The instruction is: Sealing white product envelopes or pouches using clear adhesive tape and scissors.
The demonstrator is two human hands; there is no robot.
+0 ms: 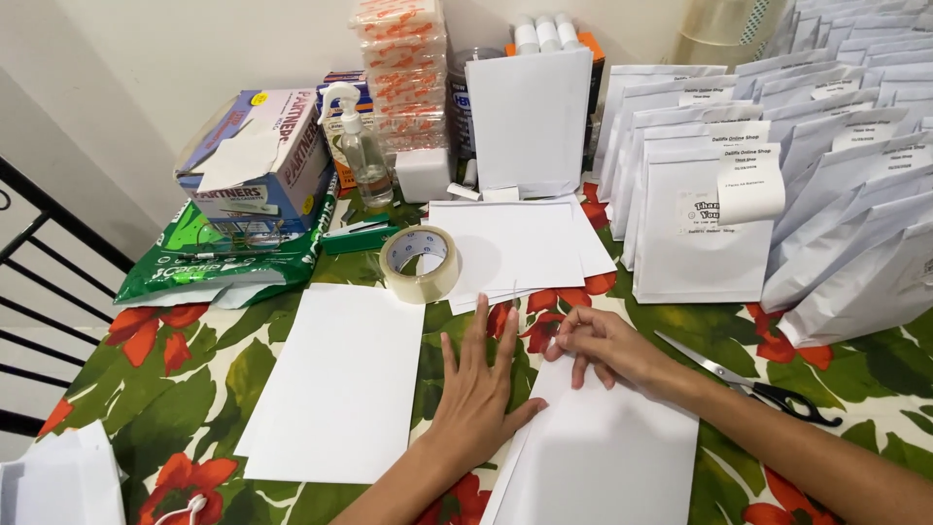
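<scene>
At the lower middle of the frame, the left hand (pixel 476 389) lies flat, fingers spread, holding the sheet (pixel 603 457) steady while the right hand (pixel 603 345), fingers curled, pinches its top edge.

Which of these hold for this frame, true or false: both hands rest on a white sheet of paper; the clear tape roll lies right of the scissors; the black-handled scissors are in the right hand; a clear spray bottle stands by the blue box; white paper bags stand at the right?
1. Both hands rest on a white sheet of paper: true; left hand flat, right hand pinching its top edge.
2. Clear tape roll lies right of the black-handled scissors: false; it lies to their left.
3. Scissors in the right hand: false; they lie on the floral tablecloth.
4. Clear spray bottle stands by the blue box: true.
5. White paper bags stand at the right: true.
</scene>
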